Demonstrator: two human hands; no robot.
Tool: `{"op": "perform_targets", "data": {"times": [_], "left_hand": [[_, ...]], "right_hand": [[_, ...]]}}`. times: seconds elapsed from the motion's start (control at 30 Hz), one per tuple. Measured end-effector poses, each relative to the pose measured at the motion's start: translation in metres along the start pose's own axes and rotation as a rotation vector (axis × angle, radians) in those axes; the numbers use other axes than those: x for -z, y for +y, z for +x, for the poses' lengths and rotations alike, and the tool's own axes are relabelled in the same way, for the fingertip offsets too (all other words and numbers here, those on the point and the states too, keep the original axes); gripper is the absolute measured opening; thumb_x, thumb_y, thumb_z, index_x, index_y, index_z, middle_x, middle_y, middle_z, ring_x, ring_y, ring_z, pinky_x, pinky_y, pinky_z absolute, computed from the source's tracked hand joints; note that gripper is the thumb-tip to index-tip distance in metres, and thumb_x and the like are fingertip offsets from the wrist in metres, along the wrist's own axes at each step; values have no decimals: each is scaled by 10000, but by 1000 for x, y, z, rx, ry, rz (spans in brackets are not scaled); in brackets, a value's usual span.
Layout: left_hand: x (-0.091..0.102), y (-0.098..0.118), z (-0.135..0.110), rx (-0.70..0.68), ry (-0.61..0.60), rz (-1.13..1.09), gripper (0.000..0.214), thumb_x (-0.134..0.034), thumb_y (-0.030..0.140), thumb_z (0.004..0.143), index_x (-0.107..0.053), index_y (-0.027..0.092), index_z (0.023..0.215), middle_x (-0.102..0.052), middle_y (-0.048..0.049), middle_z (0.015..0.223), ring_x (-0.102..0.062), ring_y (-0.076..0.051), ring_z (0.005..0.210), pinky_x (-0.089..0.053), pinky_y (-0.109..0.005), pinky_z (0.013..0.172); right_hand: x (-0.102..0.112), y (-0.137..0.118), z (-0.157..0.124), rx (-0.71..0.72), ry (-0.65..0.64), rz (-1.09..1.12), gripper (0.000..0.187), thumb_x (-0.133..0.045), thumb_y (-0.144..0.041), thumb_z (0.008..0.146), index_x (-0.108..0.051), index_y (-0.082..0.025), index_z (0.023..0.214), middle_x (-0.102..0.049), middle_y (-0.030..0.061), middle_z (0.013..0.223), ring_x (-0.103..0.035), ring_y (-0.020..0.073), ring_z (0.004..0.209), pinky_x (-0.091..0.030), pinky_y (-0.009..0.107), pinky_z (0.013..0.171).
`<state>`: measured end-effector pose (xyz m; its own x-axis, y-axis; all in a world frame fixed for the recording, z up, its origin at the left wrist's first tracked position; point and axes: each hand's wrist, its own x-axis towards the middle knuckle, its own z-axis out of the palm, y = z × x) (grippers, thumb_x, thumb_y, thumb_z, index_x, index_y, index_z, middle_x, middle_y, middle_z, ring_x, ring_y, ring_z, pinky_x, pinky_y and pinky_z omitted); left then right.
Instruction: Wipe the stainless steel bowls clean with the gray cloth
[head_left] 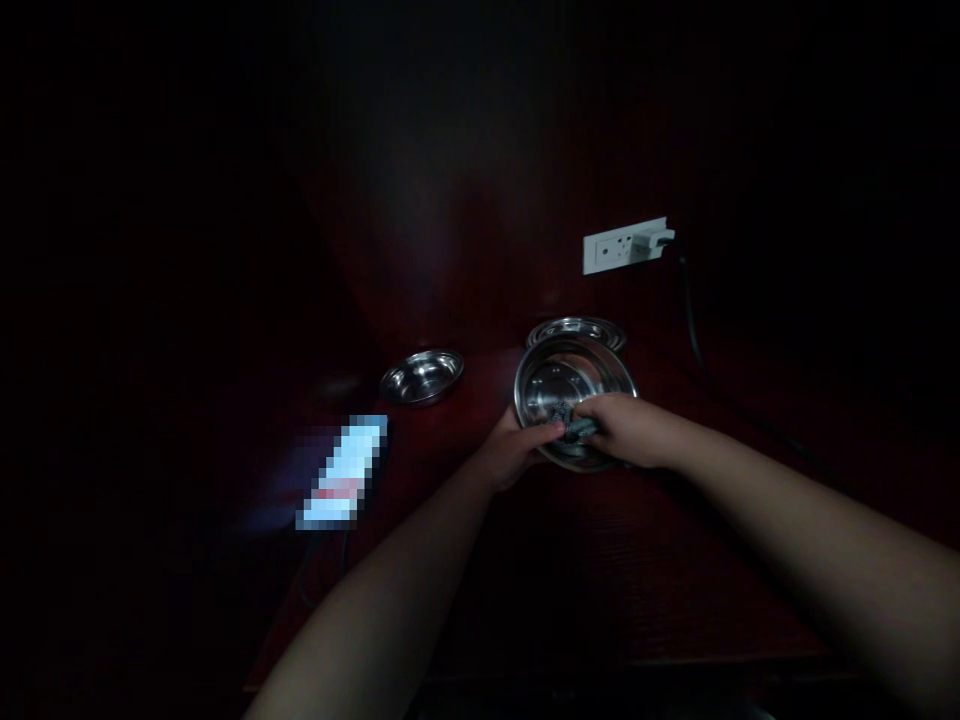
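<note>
At the middle of a dark red wooden table [592, 570], a deep steel bowl [568, 375] was tipped so that its mouth faced the person. The left hand [511, 452] grasped its near left rim, the thumb lying over the edge and the other fingers mostly hidden behind the wall. The right hand [628, 430] reached over the near right rim, its fingers bunched around a grey-green cloth [579, 428] pressed against the inside; how tightly they clenched could not be told. Whether the bowl's base touched the tabletop could not be told either. Just behind it was a steel plate [576, 326], its nearer part blocked by the bowl's rim. A shallow steel dish [422, 378] lay to the left, apart from the hands. Nearer the table's left edge glowed a blurred-out bright screen [346, 474], with thin cords [306, 582] below it, beside the left forearm. On the wall behind, a white socket panel [611, 252] carried a white plug [651, 240], and a dark cable [688, 310] ran down to the right, clear of the bowl.
</note>
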<state>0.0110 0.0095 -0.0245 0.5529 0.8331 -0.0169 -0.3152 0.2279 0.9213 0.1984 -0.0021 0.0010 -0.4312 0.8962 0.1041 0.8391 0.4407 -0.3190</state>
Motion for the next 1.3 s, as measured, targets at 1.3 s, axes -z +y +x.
{"op": "perform_targets", "data": {"times": [1.3], "left_hand": [[-5,4,-2,7,12,-5,639,-766,191,587,-511,216,1171,-636,-90,1102,-625,-220,950,-489,-402,839]], "right_hand": [[-2,-4,-1,110,68,60,120,-526,-222,793,-630,-182,839,-668,69,852,-604,203,802,-442,311,739]]}}
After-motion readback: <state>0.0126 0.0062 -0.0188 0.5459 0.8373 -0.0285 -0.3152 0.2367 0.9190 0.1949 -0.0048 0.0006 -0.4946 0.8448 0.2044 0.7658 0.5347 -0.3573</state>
